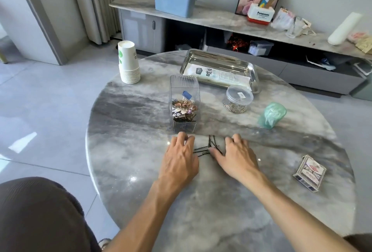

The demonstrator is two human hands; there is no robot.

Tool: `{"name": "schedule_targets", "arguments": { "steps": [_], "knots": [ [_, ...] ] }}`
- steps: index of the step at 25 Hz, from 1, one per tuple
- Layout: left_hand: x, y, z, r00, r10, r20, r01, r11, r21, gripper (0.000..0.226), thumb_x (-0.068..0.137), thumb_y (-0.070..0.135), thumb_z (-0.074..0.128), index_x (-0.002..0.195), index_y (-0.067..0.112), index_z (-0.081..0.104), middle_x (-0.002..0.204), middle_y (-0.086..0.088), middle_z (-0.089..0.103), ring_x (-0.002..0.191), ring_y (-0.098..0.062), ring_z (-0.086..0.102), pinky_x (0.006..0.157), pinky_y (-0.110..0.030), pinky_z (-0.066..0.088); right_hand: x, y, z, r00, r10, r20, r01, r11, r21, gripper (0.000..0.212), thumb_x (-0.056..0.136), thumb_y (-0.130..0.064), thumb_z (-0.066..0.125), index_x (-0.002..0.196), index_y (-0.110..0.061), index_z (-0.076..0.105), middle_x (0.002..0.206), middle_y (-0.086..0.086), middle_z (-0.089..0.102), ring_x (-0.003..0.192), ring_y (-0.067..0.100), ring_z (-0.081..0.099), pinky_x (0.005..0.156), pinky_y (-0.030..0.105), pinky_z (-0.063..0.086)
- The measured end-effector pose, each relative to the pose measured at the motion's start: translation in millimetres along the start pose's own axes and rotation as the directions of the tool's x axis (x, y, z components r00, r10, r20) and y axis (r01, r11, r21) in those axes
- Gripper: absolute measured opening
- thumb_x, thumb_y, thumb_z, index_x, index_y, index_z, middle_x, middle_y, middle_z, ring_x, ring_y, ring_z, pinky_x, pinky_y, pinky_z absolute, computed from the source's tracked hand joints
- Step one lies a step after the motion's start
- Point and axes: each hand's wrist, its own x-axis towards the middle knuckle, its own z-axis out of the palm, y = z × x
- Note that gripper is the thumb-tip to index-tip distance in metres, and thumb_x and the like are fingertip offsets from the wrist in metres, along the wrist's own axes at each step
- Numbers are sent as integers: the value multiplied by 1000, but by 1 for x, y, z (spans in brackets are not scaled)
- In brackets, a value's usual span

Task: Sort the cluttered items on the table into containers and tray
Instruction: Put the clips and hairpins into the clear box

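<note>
Hairpins, dark and thin, lie in a loose pile on the marble table, between the left hand and the right hand. Both hands rest palm down with fingers spread and nearly straight, fingertips touching the pile's edges, gripping nothing. Just beyond stands a clear ribbed container holding clips and pins, with a steel tray farther back and a card deck at right.

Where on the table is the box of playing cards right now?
In the head view, the blue-and-white box of playing cards lies near the round marble table's right edge, right of the right hand.
</note>
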Motion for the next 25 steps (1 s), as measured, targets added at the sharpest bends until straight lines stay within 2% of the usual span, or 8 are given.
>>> {"name": "schedule_targets", "arguments": {
  "steps": [3, 7, 11, 14, 16, 18, 21, 25],
  "knots": [
    [3, -5, 9, 998, 12, 55, -13, 1000, 18, 21, 92, 24, 54, 105, 14, 68, 109, -4, 54, 98, -25, 49, 89, -32, 41, 7, -14, 2, 991, -132, -23, 133, 990, 41, 66, 86, -72, 45, 118, -15, 55, 122, 5, 47, 113, 30, 46, 91, 41, 44],
    [13, -8, 12, 999, 34, 5, -33, 993, -111, 9, 83, 9, 68, 85, 12, 76, 87, -8, 62, 80, -29, 58, 74, -28, 36, 10, -16, 2, 943, -330, -37, 330, 920, 210, 43, 91, -51, 56, 118, -18, 62, 118, -1, 48, 105, 27, 46, 91, 40, 42],
    [24, -8, 20, 998, -29, -52, 19, 983, -180, 9, 74, 5, 74, 79, 12, 73, 76, -5, 65, 73, -27, 62, 65, -29, 39, 13, -7, -3, 904, -426, -14, 406, 851, 334, 34, 91, -36, 62, 122, -22, 68, 113, -2, 51, 103, 25, 45, 94, 37, 41],
    [26, -3, 23, 999, -10, -32, 4, 984, -180, 19, 77, 3, 69, 93, 12, 74, 79, -6, 65, 78, -28, 60, 67, -33, 44, 9, -6, -2, 901, -433, 9, 412, 864, 291, 25, 91, -37, 57, 111, -27, 69, 106, -4, 48, 100, 22, 44, 87, 34, 42],
    [27, -1, 22, 1000, 9, -25, -13, 985, -174, 18, 77, 2, 67, 91, 12, 75, 80, -7, 64, 79, -29, 60, 68, -32, 43, 6, -8, -2, 908, -419, 14, 395, 867, 304, 21, 89, -35, 56, 104, -27, 68, 103, -5, 47, 97, 19, 42, 85, 33, 42],
    [27, -2, 17, 1000, 7, -1, -7, 982, -188, 18, 77, 2, 65, 88, 12, 76, 83, -8, 66, 82, -29, 61, 70, -31, 43, 5, -8, -1, 912, -410, 9, 387, 869, 308, 18, 91, -23, 56, 101, -21, 70, 101, -3, 49, 96, 20, 44, 84, 35, 44],
    [26, -2, 10, 997, -19, 72, 32, 983, -178, 22, 79, 10, 67, 100, 11, 75, 95, -10, 68, 93, -30, 61, 80, -35, 47, 2, -10, -4, 920, -389, -39, 389, 903, 184, 20, 93, -6, 52, 103, -13, 68, 105, 1, 53, 102, 23, 50, 81, 37, 47],
    [20, 2, 5, 998, -23, 61, 26, 999, -48, 14, 83, 20, 63, 80, 7, 66, 87, -12, 63, 85, -33, 59, 71, -33, 38, -9, -33, -4, 917, -394, -56, 392, 919, -51, 28, 94, 2, 39, 118, -6, 52, 118, 11, 51, 111, 29, 51, 85, 36, 48]
  ]
}}
